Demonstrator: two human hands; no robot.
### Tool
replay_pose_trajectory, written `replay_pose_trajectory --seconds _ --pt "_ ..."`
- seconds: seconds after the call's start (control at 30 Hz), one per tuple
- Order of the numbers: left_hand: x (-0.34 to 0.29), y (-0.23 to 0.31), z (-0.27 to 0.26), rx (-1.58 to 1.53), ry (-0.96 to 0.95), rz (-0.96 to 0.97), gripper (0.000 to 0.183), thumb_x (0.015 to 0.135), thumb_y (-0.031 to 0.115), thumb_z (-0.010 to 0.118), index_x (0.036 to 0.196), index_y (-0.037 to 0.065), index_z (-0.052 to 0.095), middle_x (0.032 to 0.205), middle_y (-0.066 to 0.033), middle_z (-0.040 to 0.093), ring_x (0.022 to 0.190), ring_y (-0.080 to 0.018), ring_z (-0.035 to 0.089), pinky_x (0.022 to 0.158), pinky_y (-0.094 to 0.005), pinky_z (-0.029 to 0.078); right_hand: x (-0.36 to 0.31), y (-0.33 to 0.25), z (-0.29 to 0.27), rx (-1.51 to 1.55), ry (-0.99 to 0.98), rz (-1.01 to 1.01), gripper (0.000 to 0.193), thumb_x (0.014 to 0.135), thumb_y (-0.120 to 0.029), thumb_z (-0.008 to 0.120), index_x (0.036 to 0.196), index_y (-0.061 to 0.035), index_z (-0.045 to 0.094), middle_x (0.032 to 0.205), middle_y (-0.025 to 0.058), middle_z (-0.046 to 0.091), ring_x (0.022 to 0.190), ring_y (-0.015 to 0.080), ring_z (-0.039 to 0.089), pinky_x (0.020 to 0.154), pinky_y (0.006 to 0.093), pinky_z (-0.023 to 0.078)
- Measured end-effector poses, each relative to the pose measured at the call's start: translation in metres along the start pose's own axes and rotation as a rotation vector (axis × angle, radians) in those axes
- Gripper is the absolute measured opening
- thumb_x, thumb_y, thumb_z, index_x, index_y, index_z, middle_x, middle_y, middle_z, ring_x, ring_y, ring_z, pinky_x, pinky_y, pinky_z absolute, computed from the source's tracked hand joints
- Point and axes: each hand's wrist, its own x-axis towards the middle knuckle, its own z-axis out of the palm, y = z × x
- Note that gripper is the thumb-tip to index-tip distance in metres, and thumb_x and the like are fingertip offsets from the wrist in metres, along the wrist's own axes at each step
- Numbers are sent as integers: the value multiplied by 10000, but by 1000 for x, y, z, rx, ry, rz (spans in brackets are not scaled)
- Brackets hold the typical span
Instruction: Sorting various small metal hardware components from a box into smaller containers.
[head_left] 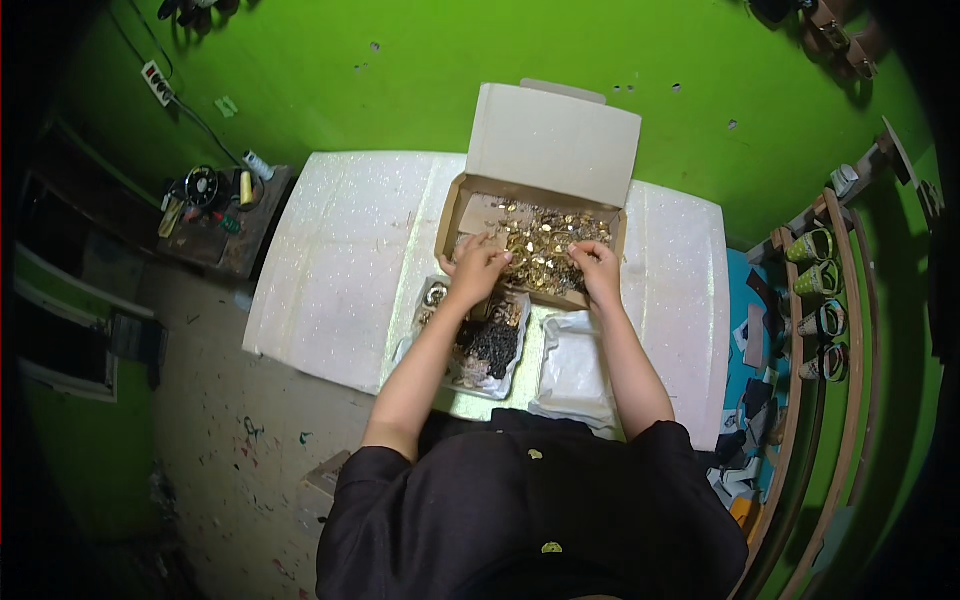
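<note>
An open cardboard box (550, 133) stands at the far side of the table, its lid raised toward the wall. Many small gold-coloured metal pieces (545, 240) lie heaped inside it. My left hand (480, 265) is over the box's left part, fingers bent and tips pressed together at the heap. At the right part, my right hand (597, 270) pinches thumb and forefinger together. Whatever is between the fingers of either hand is too small to make out. Below my left forearm, a white tray (523, 318) holds black bead-like pieces (493, 343) and other small items.
A second white tray (575, 372) sits near me on the right of the white sparkly table (330, 270). Thread spools (247, 187) stand on a small dark side table at left. A wooden rack (845, 260) with sandals (820, 278) is on the right.
</note>
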Motion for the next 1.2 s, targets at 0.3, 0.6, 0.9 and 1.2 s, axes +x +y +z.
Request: replay_pose_trajectory --seconds 0.3,0.6,0.9,1.2 --pt "-100 -39 -85 109 23 -182 217 815 374 651 874 186 742 1395 -119 427 1341 -322 243 981 -665 1 -51 12 14 -185 -153 -185 136 757 -146 732 797 -30 676 991 102 602 961 206 558 877 324 408" --pt "-167 -53 -64 436 -117 -287 222 830 336 630 848 147 744 1475 -176 267 1375 -391 140 996 -721 14 -94 13 33 -509 -268 -322 139 713 -229 769 804 -136 720 1065 17 592 1063 227 477 944 361 339" --pt "-165 -73 -53 548 -79 -253 155 775 300 687 784 154 739 1475 -169 263 1379 -369 150 1020 -702 54 -112 16 30 -504 -330 -281 149 716 -257 765 816 -153 725 1084 12 574 1091 219 443 956 383 278" --pt "-172 -82 -55 493 224 -167 108 752 249 699 856 239 727 1418 -104 350 1346 -322 229 997 -691 107 -124 18 63 -571 -496 -362 128 696 -263 764 781 -177 723 1089 -12 566 1132 219 397 940 413 189"
